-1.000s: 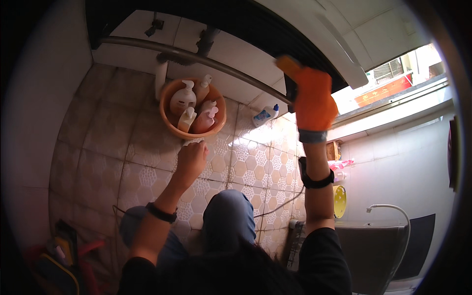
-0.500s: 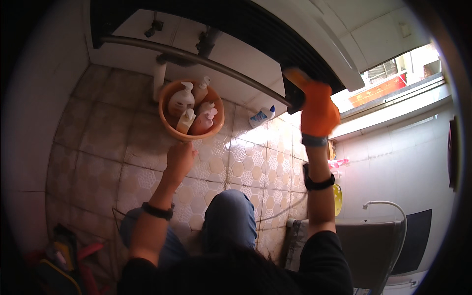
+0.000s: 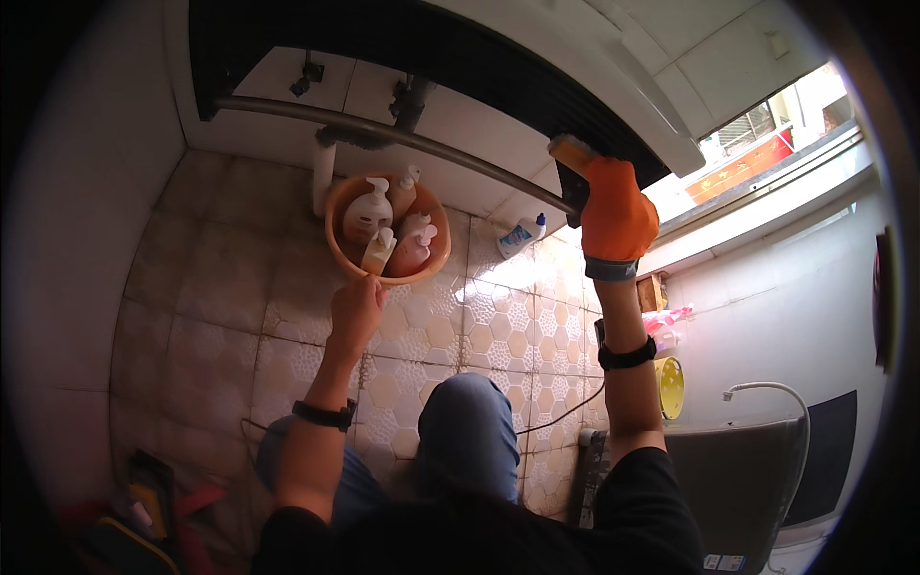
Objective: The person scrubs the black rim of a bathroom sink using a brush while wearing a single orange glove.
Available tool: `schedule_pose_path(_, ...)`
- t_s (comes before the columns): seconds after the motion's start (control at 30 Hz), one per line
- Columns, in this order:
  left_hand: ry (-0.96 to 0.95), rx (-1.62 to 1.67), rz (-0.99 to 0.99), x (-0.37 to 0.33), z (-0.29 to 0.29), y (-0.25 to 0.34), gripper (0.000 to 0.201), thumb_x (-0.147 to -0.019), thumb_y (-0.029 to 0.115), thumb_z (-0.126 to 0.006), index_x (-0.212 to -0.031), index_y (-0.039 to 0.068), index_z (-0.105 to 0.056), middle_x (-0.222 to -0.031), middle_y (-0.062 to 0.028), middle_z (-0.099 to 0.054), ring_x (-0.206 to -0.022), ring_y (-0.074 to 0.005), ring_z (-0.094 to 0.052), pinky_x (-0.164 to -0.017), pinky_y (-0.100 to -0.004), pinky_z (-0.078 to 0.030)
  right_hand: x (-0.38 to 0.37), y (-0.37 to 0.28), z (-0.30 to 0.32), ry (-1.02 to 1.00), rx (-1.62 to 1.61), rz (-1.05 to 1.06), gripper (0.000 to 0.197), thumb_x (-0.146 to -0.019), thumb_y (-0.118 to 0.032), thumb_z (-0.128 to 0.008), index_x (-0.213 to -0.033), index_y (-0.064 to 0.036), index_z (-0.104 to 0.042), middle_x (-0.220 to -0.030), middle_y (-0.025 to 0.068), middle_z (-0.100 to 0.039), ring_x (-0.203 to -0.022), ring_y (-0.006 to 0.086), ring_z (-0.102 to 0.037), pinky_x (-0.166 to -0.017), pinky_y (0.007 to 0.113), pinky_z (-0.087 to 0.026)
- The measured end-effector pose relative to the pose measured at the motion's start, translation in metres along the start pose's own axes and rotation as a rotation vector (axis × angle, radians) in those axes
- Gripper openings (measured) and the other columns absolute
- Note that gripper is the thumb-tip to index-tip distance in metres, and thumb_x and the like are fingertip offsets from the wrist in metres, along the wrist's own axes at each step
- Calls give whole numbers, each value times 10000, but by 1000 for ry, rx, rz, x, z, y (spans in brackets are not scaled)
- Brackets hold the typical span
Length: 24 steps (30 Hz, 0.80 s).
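My right hand (image 3: 618, 213), in an orange glove with a grey cuff, is closed on a yellow-brown block with a paler edge (image 3: 572, 151). Whether this is a sponge or a brush I cannot tell. The block is at the black ribbed panel (image 3: 498, 72), close to its right end. My bare left hand (image 3: 356, 309) is closed at the near rim of an orange basin (image 3: 433, 273). I cannot make out whether its fingers grip the rim. Inside the basin stand several pump bottles, among them a white one (image 3: 367, 217) and a pink one (image 3: 412, 251).
A metal bar (image 3: 383, 131) runs below the black panel. On the tiled floor (image 3: 316, 311) stands a white bottle with a blue cap (image 3: 520, 237). At right are a yellow round thing (image 3: 671, 388) and a grey appliance (image 3: 738, 460) with a white hose (image 3: 803, 431). A window (image 3: 757, 158) is at upper right.
The whole view has shifted slightly, moving the scene right and down. The block in my right hand was blurred and now shows sharply at the black panel. My left hand stays by the basin's rim.
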<state>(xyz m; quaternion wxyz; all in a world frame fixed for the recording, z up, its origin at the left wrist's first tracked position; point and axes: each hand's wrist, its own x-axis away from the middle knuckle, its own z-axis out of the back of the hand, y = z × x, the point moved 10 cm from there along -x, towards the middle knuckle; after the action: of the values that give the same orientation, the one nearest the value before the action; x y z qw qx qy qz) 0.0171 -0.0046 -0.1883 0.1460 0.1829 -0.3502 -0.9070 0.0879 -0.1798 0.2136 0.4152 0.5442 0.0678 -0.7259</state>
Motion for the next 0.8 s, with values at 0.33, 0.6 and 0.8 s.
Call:
schedule_pose_path(0.33, 353, 205, 18, -17, 56, 10, 152, -1052, 174, -663, -1186, 103, -677, -882, -112, -759, -766, -302, -751, -694, -411, -576, -3, -19, -30, -63, -54, 8, 230, -849, -54, -695, -1023, -194, -748, -912, 54, -684, -663, 313, -667, -599, 420, -520)
schedule_pose_path(0.6, 427, 526, 125, -28, 70, -5, 156, -1004, 116, -692, -1158, 93, -692, -938, -120, -773, -844, -312, -763, -741, -417, -595, -33, -65, -64, -170, -187, -15, 223, -920, -62, -631, -1113, -159, -687, -834, 83, -682, -689, 334, -716, -582, 447, -551)
schedule_pose_path(0.8, 362, 360, 48, -26, 71, 12, 97, -1019, 120, -666, -1093, 74, -709, -924, -121, -778, -858, -312, -770, -760, -416, -600, -38, -69, -46, -164, -175, -16, 201, -926, -102, -655, -1113, -169, -680, -896, 89, -689, -705, 348, -709, -569, 454, -542)
